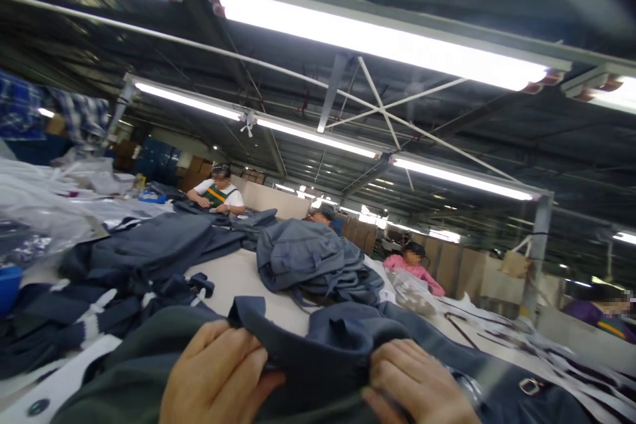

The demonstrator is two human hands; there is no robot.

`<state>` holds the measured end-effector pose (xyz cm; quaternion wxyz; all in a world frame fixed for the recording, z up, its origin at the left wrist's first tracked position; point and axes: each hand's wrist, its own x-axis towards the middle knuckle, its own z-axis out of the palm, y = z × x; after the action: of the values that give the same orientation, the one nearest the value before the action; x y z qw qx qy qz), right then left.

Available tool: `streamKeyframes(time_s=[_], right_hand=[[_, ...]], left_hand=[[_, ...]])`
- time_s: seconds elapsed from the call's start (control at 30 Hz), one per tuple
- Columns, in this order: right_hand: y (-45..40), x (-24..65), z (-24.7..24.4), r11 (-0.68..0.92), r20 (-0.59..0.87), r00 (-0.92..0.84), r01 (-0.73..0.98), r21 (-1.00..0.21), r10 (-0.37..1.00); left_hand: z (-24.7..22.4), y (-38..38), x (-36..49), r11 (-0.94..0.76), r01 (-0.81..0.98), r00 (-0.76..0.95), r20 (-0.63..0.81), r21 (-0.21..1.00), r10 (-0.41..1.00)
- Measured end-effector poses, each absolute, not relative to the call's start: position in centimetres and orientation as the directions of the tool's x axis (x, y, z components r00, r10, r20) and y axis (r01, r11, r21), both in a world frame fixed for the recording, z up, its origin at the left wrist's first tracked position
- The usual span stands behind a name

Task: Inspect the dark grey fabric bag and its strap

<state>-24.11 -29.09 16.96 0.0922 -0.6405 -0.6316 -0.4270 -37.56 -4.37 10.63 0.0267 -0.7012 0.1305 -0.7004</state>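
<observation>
Close to the camera, my left hand (221,371) is closed on one end of a folded edge of dark blue fabric (308,358). My right hand (417,381) pinches the same edge further right, so a curved band spans the two hands. One corner of the band sticks up beside my left hand. More of the dark cloth spreads below and to both sides, with a square metal ring (530,386) lying on it at the right. Something shiny, partly hidden, shows at my right wrist.
Beyond my hands lies a grey-blue bag (313,258) on the pale table (231,278). Dark cloth (154,245) is heaped at left, near straps with white ends (94,315) and plastic wrap (44,205). People (218,192) work across the table. Lamps (368,33) hang overhead; a post (539,252) stands right.
</observation>
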Motion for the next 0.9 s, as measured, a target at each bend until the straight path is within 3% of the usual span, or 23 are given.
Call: streamKeyframes(time_s=[0.07,0.13,0.23,0.33,0.47,0.53,0.6,0.7,0.83,0.9], right_hand=[[-26.5,-25.1,18.0,-0.083,0.704,-0.224,0.924,0.373,0.674],[-24.0,-26.2,18.9,-0.006,0.679,-0.154,0.974,0.227,0.717],[-20.9,-27.8,20.3,-0.135,0.612,0.147,0.989,-0.065,0.777],[-18.6,-28.6,21.9,-0.313,0.472,0.378,0.926,-0.212,0.797],[-16.9,-28.4,23.8,-0.332,0.132,0.413,0.854,-0.401,0.901],[-16.8,-27.9,23.9,-0.243,0.18,0.372,0.834,-0.495,0.911],[-17.4,-27.1,23.3,-0.134,0.334,0.308,0.88,-0.455,0.891],[-19.6,-25.1,21.5,-0.127,0.501,0.236,0.962,-0.242,0.832],[-23.9,-21.8,19.6,-0.156,0.548,0.056,0.978,0.137,0.835],[-26.6,-20.3,19.8,-0.139,0.527,-0.006,0.962,0.236,0.85]], left_hand=[[10.9,-4.1,-37.2,-0.959,-0.164,-0.04,0.973,-0.23,-0.227],[11.4,-3.8,-36.8,-0.957,-0.182,-0.04,0.974,-0.227,-0.224],[11.7,-3.6,-36.3,-0.962,-0.177,-0.057,0.978,-0.209,-0.202],[11.3,-3.5,-35.9,-0.962,-0.188,-0.066,0.98,-0.196,-0.187],[10.9,-3.2,-35.3,-0.971,-0.195,-0.012,0.99,-0.14,-0.141],[11.1,-3.0,-34.9,-0.977,-0.18,0.0,0.994,-0.11,-0.111],[11.3,-2.7,-34.3,-0.981,-0.183,0.033,0.996,-0.07,-0.078],[11.3,-2.4,-33.4,-0.973,-0.228,0.111,0.994,0.017,-0.008],[10.8,-1.9,-32.6,-0.958,-0.282,0.169,0.986,0.052,0.003],[10.7,-1.5,-32.4,-0.956,-0.287,0.176,0.984,0.05,-0.001]])
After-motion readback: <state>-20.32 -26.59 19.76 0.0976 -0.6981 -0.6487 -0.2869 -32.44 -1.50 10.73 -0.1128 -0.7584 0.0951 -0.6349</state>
